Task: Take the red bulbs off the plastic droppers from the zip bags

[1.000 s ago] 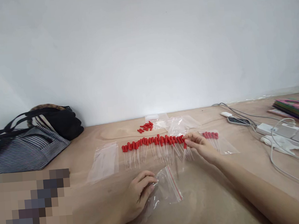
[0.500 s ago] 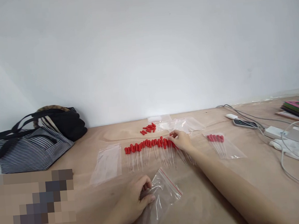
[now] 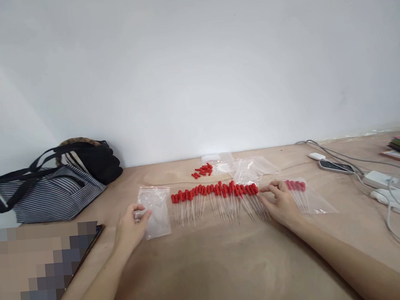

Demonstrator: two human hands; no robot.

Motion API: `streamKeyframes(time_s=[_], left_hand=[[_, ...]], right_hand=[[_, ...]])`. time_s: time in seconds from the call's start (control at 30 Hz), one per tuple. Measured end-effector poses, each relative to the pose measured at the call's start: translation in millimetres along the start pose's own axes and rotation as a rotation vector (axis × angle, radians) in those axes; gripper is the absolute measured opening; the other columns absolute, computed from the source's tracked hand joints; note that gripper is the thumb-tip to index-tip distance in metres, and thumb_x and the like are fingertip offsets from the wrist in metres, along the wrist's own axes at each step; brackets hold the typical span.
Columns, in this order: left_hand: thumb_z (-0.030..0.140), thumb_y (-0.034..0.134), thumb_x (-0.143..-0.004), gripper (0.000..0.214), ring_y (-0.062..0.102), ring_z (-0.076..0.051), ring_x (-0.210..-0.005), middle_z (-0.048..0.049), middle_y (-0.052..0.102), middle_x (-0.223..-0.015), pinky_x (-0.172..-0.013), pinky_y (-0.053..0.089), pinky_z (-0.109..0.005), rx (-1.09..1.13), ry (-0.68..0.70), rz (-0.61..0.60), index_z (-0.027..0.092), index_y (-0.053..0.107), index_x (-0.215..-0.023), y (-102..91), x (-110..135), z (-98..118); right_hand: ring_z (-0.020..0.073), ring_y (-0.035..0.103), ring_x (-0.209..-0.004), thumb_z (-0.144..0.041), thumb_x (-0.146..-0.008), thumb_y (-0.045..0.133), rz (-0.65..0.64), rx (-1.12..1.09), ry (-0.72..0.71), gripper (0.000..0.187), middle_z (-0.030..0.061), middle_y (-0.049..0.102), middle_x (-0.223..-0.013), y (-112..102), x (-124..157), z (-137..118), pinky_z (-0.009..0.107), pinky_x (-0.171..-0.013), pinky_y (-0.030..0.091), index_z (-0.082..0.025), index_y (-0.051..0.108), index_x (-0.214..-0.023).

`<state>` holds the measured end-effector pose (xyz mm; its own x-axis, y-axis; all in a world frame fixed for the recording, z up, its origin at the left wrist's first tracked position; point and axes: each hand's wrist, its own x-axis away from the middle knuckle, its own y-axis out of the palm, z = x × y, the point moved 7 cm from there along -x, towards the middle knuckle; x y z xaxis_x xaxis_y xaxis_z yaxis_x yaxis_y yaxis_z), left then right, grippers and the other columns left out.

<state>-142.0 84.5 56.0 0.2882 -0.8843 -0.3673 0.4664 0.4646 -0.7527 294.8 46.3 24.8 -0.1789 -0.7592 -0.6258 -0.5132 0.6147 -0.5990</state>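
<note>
A row of glass droppers with red rubber bulbs lies across the middle of the table, clear tubes pointing toward me. My right hand is at the row's right end, its fingertips against the last bulbs and a small gap between thumb and forefinger. To the left of the row lies a clear zip bag with a red strip along its top. My left hand is at that bag's left edge, thumb and fingers apart. Partly behind my right hand is another clear bag, with several red-bulbed droppers on or in it.
Loose red bulbs and thin clear tubes lie near the wall beside a crumpled clear bag. A striped bag sits at left, a blurred-out patch below it. At right are a phone, white cables and a power strip.
My left hand has brought the red-striped zip bag from the front to the left of the row. My right hand has moved right along the bulbs to the row's end.
</note>
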Motion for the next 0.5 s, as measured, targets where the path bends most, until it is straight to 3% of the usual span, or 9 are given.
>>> streamKeyframes(time_s=[0.1, 0.27, 0.4, 0.5], left_hand=[[0.033, 0.054, -0.067, 0.021, 0.057, -0.022, -0.072, -0.0045, 0.057, -0.077, -0.068, 0.045, -0.032, -0.152, -0.023, -0.002, 0.017, 0.052, -0.08, -3.2, -15, -20], [0.034, 0.052, -0.072, 0.026, 0.051, -0.031, -0.098, -0.013, 0.053, -0.098, -0.08, 0.043, -0.042, -0.35, 0.108, 0.122, 0.016, 0.059, -0.089, -11.1, -18, -22], [0.035, 0.049, -0.076, 0.024, 0.048, -0.031, -0.103, -0.0143, 0.052, -0.104, -0.088, 0.038, -0.046, -0.275, 0.393, 0.299, 0.016, 0.061, -0.084, -14.7, 4, 17], [0.034, 0.05, -0.078, 0.02, 0.052, -0.027, -0.095, -0.0113, 0.055, -0.099, -0.087, 0.04, -0.043, -0.145, 0.683, 0.325, 0.018, 0.061, -0.077, -6.9, 35, 59]], right_hand=[[0.0216, 0.053, -0.086, -0.043, -0.075, 0.048, 0.02, 0.117, 0.013, 0.029, 0.0076, 0.053, -0.086, -17, 9, 29, 0.035, -0.078, 0.042, -0.019, 0.064, -0.077], [0.0326, 0.051, -0.097, -0.055, -0.072, 0.044, -0.083, 0.455, 0.366, 0.045, 0.0125, 0.057, -0.094, -44, 5, 73, 0.048, -0.081, 0.039, -0.02, 0.064, -0.093], [0.0396, 0.048, -0.104, -0.069, -0.063, 0.047, -0.201, 0.556, 0.609, 0.074, 0.0213, 0.054, -0.109, -53, 2, 103, 0.052, -0.079, 0.038, -0.014, 0.055, -0.111], [0.0379, 0.053, -0.099, -0.074, -0.053, 0.053, -0.294, 0.403, 0.7, 0.093, 0.0246, 0.055, -0.108, -47, 1, 126, 0.045, -0.074, 0.044, -0.008, 0.048, -0.118]])
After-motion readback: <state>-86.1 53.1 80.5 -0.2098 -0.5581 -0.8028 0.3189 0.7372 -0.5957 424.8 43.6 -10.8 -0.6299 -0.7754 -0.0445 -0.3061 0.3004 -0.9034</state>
